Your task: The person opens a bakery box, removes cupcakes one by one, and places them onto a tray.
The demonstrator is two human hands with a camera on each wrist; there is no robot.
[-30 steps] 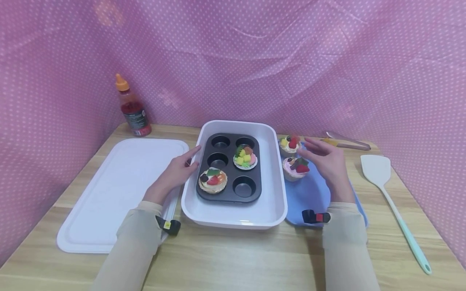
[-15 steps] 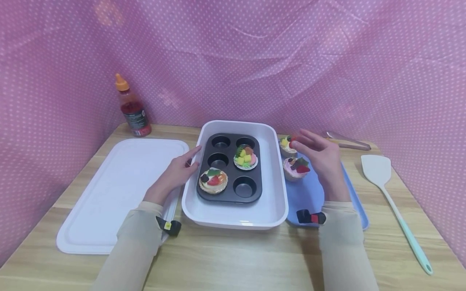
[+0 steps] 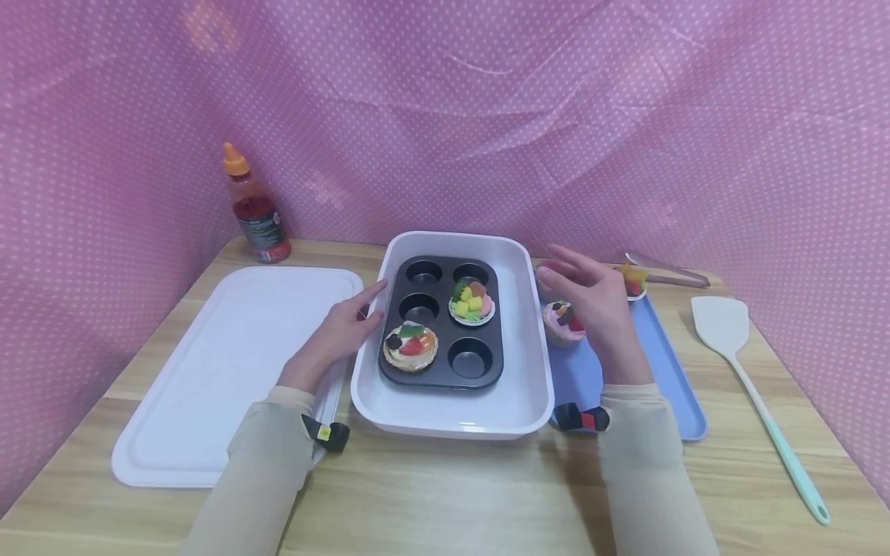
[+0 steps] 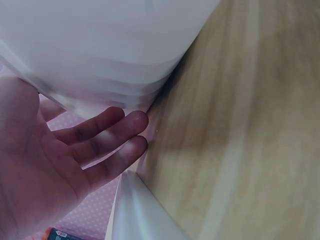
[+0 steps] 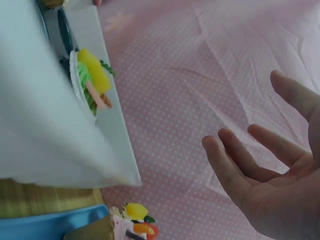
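A white tub (image 3: pixel 445 413) holds a dark six-cup muffin tin (image 3: pixel 439 355). A fruit tart (image 3: pixel 410 349) lies at its near left cup, and a tart with yellow cubes (image 3: pixel 471 303) at the middle right. My left hand (image 3: pixel 339 330) rests at the tub's left side, fingers loosely extended; its thumb is at the rim in the left wrist view. My right hand (image 3: pixel 591 297) hovers over the blue tray (image 3: pixel 670 378), fingers spread and holding nothing in the right wrist view. Below it stands a pink-cream cupcake (image 3: pixel 560 323); the cupcake behind is mostly hidden.
Another fruit-topped dessert (image 3: pixel 634 283) shows at the blue tray's far right corner. A white cutting board (image 3: pixel 229 371) lies left, with a sauce bottle (image 3: pixel 257 208) behind it. Tongs (image 3: pixel 674 274) and a white spatula (image 3: pixel 723 324) lie on the right.
My right hand has moved left toward the tub, covering the back cupcake and uncovering the dessert at the tray's far right. My left hand stays at the tub's left side.
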